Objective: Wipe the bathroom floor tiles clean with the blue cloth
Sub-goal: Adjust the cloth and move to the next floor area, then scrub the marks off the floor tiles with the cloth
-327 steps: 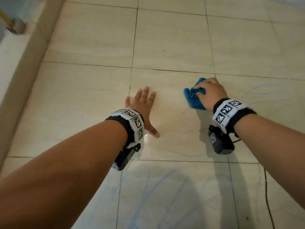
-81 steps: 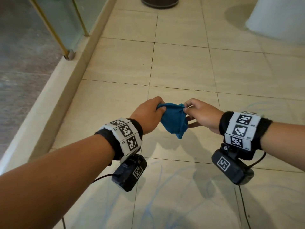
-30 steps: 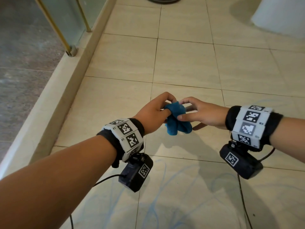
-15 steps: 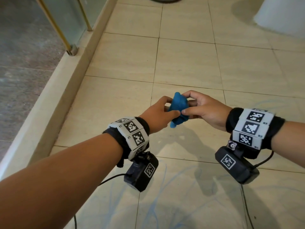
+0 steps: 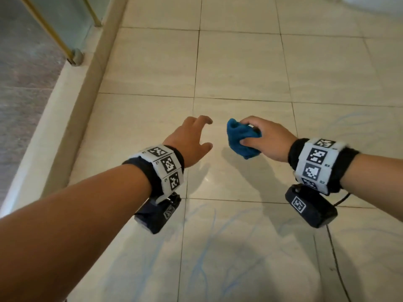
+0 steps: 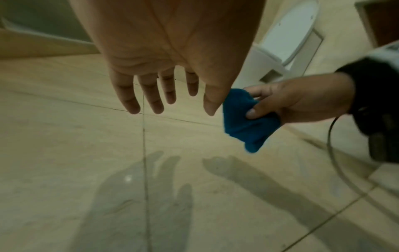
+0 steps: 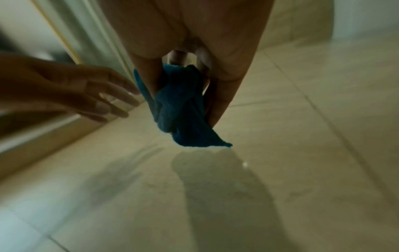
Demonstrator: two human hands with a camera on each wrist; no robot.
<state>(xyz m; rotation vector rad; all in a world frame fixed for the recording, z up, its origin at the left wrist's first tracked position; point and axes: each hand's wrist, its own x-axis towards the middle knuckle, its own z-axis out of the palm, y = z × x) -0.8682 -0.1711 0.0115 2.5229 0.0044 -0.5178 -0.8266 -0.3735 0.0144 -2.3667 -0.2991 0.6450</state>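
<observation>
The right hand (image 5: pixel 269 138) grips the blue cloth (image 5: pixel 241 139) as a bunched wad, thumb on the near side and fingers curled over the top. The cloth is held above the floor tiles (image 5: pixel 239 66) and does not touch them; its shadow falls on the tile directly beneath. In the right wrist view the cloth (image 7: pixel 181 109) hangs from the fingers with one corner pointing down and to the right.

The left hand (image 5: pixel 192 140) holds nothing. Its fingers are spread and relaxed (the left wrist view shows all four extended, palm toward the floor), and it hovers just beside the cloth without contact.

Faint blue scribble marks (image 5: pixel 209 240) cover the tiles nearest the person, with further marks on the tile at the right edge. A raised beige curb (image 5: pixel 72 101) runs along the left edge of the floor, carrying a glass panel (image 5: pixel 65 18) with a gold-coloured frame. A toilet (image 6: pixel 287 39) appears in the left wrist view, beyond the right hand.
</observation>
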